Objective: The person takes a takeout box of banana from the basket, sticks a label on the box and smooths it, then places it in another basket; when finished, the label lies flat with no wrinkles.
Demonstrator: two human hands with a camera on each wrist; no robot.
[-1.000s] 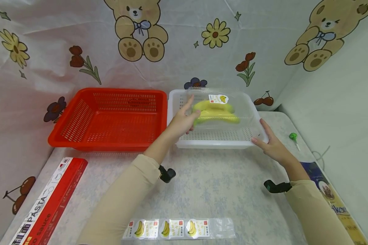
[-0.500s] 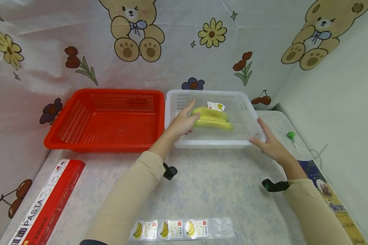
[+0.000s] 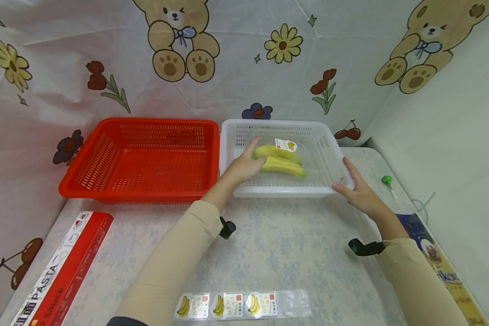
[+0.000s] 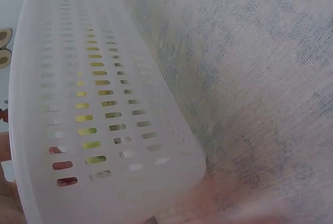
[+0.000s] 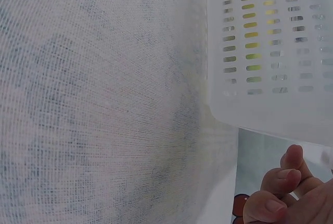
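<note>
A clear plastic box (image 3: 290, 157) of yellow-green bananas (image 3: 283, 170) sits inside the white perforated basket (image 3: 305, 192), with a banana-print label (image 3: 285, 145) on its lid. My left hand (image 3: 244, 165) reaches over the basket's left front corner and holds the box by its left end, thumb and index finger spread. The fingertips lower down are hidden. My right hand (image 3: 360, 194) holds the basket's right front corner, thumb on the front rim. In the right wrist view the curled fingers (image 5: 281, 187) show beside the basket wall. Yellow shows through the slots in both wrist views.
A red perforated basket (image 3: 159, 198) stands directly left of the white one. A red pasta box (image 3: 71, 267) lies at the left, a strip of banana labels (image 3: 232, 306) at the front. A green-topped stick (image 3: 387, 180) and a blue-and-yellow package (image 3: 429, 258) are at the right.
The banana box has come down into the white basket, with my left hand still at its left end. My right hand stays at the basket's corner.
</note>
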